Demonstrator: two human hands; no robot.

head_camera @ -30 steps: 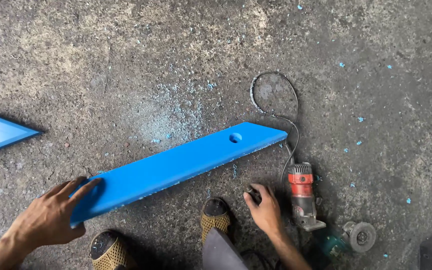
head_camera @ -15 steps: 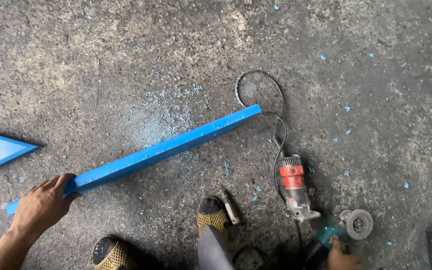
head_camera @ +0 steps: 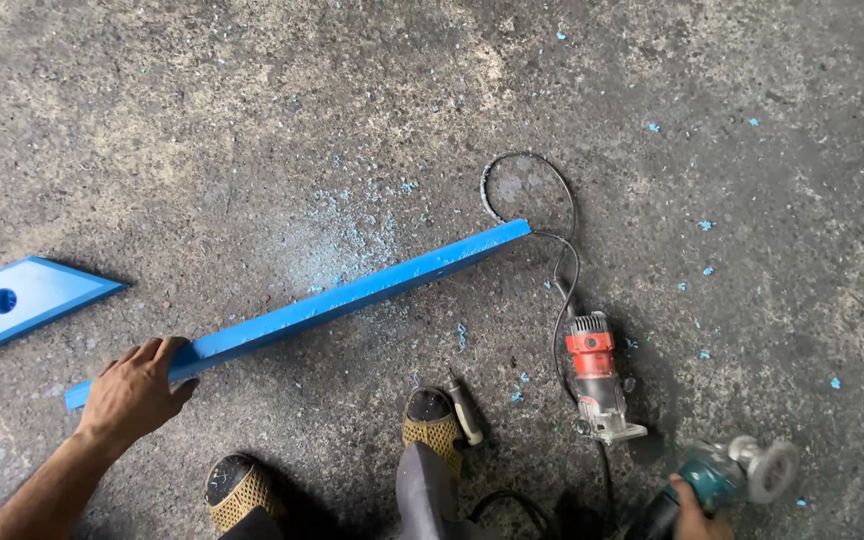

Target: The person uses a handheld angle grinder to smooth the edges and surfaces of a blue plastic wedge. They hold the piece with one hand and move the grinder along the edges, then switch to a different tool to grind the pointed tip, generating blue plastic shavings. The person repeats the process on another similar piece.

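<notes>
Your left hand (head_camera: 137,395) has its fingers clamped over the near end of the long blue plastic board (head_camera: 352,295), tipped up on edge on the concrete floor (head_camera: 252,120). Your right hand (head_camera: 697,500) is closed around the teal angle grinder (head_camera: 732,475). Blue shavings suggest cutting is done; finishing looks left. The red trim router (head_camera: 594,375) lies idle.
</notes>
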